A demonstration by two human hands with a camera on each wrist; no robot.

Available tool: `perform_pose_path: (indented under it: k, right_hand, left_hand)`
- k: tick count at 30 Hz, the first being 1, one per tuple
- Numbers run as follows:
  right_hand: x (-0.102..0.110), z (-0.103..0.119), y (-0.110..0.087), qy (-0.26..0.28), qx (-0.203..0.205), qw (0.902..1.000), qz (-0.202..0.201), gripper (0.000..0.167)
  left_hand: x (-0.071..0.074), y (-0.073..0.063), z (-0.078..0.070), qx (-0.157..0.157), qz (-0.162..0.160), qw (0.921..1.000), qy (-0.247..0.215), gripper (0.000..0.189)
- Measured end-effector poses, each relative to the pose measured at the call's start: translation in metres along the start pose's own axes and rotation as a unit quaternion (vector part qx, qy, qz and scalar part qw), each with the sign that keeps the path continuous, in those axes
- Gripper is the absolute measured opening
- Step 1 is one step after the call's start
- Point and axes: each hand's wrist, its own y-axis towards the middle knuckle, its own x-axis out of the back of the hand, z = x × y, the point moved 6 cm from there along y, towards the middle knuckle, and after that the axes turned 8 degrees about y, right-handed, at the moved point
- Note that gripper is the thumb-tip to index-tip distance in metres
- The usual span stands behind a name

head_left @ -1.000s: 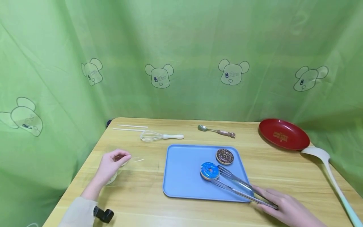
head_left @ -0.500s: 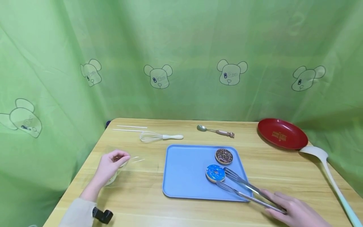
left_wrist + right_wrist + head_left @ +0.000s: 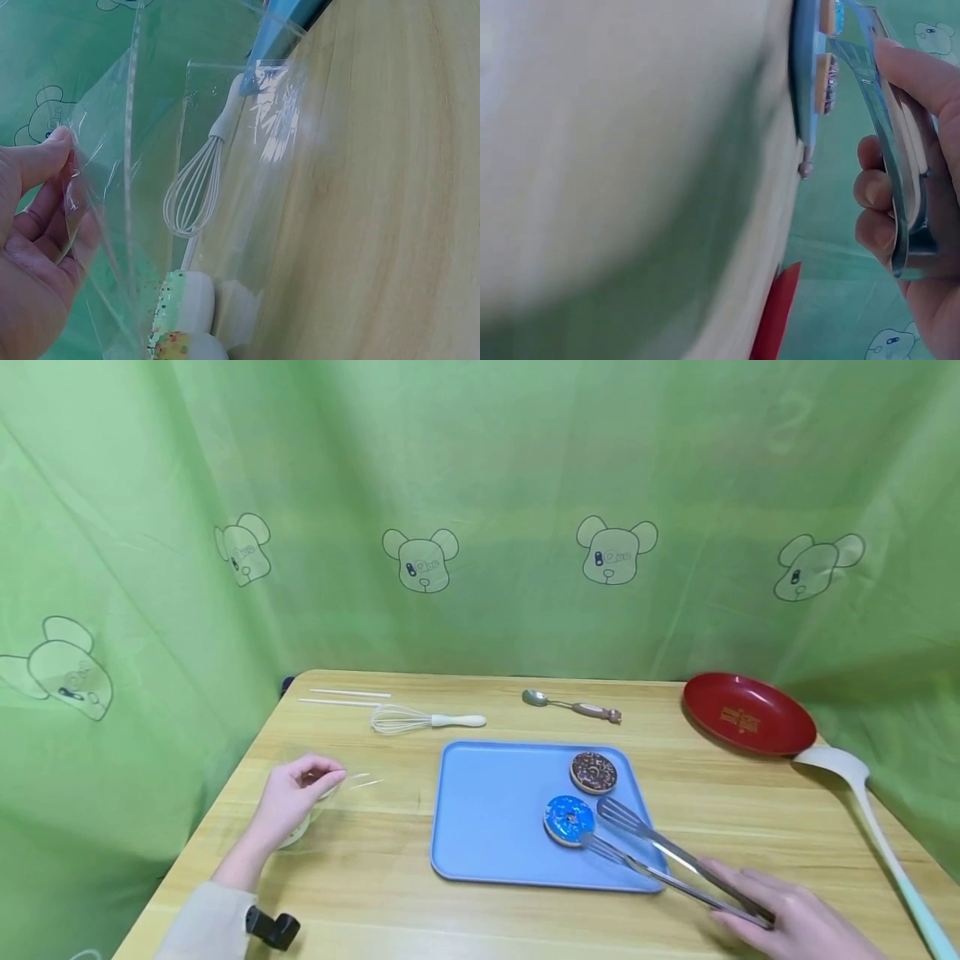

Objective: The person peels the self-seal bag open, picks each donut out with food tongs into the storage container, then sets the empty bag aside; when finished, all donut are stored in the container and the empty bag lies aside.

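My left hand [image 3: 300,793] pinches the edge of a clear plastic bag [image 3: 97,157] between thumb and fingers. Low in the left wrist view, a green-topped doughnut [image 3: 174,304] and an orange-speckled one [image 3: 176,345] appear through the plastic. My right hand [image 3: 795,914] grips metal tongs [image 3: 667,852], their arms spread. One tong tip meets the lower right side of a blue doughnut [image 3: 567,818]; the other stands to its right, apart from it. Behind it lies a chocolate doughnut [image 3: 593,772] with sprinkles. Both doughnuts lie on a blue tray [image 3: 487,810].
At the back are a whisk [image 3: 427,720], white sticks [image 3: 348,695] and a spoon [image 3: 573,704] with a brown handle. A red plate [image 3: 750,714] stands at the back right, beside a long ladle [image 3: 873,810]. Green curtain [image 3: 480,485] hangs around the wooden table.
The blue doughnut has shifted right and slightly nearer on the tray. The tongs and my right hand have moved right, and the far tip has come away from the doughnut. My left hand stays put.
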Motion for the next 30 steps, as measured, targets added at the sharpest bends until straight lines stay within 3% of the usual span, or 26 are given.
perform_pose_path:
  k: [3, 8, 16, 20, 23, 30]
  right_hand:
    - [0.007, 0.010, 0.002, -0.007, 0.019, 0.9987, -0.047, 0.056]
    - [0.002, 0.031, 0.019, 0.007, 0.014, 0.9997, -0.017, 0.058]
    - [-0.013, 0.078, 0.046, 0.031, 0.142, 0.9885, -0.043, 0.054]
    - [-0.021, 0.095, 0.057, 0.049, 0.198, 0.9778, -0.049, 0.053]
    - [-0.027, 0.104, 0.065, 0.058, 0.210, 0.9753, -0.038, 0.051]
    - [-0.038, 0.125, 0.080, 0.058, 0.235, 0.9695, -0.038, 0.051]
  left_hand:
    - [0.000, -0.002, 0.000, -0.007, 0.000, 1.0000, -0.002, 0.009]
    - [-0.001, -0.006, -0.003, -0.027, -0.004, 0.9996, 0.011, 0.006]
    - [-0.003, -0.006, -0.012, -0.050, -0.015, 0.9971, 0.055, 0.005]
    - [-0.006, -0.004, 0.000, -0.073, -0.027, 0.9947, 0.068, 0.004]
    - [-0.007, -0.003, 0.007, -0.096, -0.040, 0.9917, 0.076, 0.006]
    - [-0.008, -0.007, 0.007, -0.096, -0.044, 0.9912, 0.080, 0.009]
